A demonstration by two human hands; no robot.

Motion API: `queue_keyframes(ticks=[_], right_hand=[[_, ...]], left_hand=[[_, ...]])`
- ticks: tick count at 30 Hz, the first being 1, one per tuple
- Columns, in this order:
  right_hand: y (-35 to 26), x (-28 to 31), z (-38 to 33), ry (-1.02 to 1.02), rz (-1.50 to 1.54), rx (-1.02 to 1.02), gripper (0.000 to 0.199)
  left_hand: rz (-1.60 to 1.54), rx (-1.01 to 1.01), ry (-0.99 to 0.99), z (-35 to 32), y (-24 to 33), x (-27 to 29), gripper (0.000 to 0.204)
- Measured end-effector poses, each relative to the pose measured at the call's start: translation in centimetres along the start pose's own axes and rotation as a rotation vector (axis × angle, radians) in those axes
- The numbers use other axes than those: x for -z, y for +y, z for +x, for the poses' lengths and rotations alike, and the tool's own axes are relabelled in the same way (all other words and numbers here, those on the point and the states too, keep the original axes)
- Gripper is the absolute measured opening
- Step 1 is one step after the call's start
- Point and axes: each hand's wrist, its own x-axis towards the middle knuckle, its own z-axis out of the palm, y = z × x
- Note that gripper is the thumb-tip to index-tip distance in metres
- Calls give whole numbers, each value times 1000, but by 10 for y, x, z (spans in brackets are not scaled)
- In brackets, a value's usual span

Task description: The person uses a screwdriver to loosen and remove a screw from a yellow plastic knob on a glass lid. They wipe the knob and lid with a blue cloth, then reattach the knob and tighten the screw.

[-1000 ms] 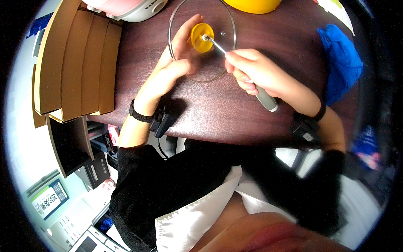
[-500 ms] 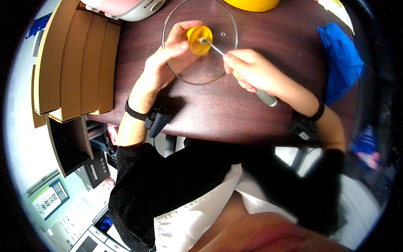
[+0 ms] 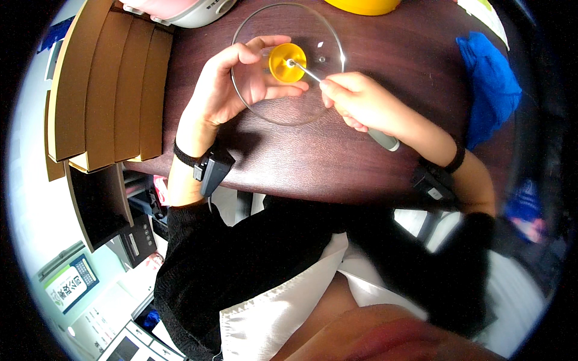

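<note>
A round clear glass lid (image 3: pixel 313 33) with a metal rim lies over the dark table. At its middle is a yellow cup-shaped knob (image 3: pixel 287 71), its hollow side toward me. My left hand (image 3: pixel 238 78) curves around the knob from the left, fingers apart, with gaps between them and the knob. My right hand (image 3: pixel 356 99) is closed around a screwdriver (image 3: pixel 383 140) with a grey handle. Its thin metal shaft slants up to the left, and the tip sits in the knob's centre.
Brown cardboard dividers (image 3: pixel 111 84) stand along the left side of the table (image 3: pixel 397 54). A pink and white appliance (image 3: pixel 192 11) is at the far left, a yellow container (image 3: pixel 363 5) at the far edge. Blue cloth (image 3: pixel 490 87) lies on the right.
My left fingers have let go of the yellow knob and spread around it. Knob and lid have shifted slightly toward me. The right hand stays nearly in place with the screwdriver.
</note>
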Motion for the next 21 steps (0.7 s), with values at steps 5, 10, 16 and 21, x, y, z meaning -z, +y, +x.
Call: queue_keyframes(ticks=[5,10,16,21], right_hand=[[-9,3,-2,21,-3,0,33],[-6,0,-4,49,119,55,36],[-22,-2,-16,-45,407,-55,37],[-14,1,-15,98,21,247,29]], left_hand=[[162,-182,13,5,-14,0,68],[456,-419,37,8,-33,-9,85],[813,-631,-15,9,-37,-11,89],[769,-649,-86,9,-37,-10,91]])
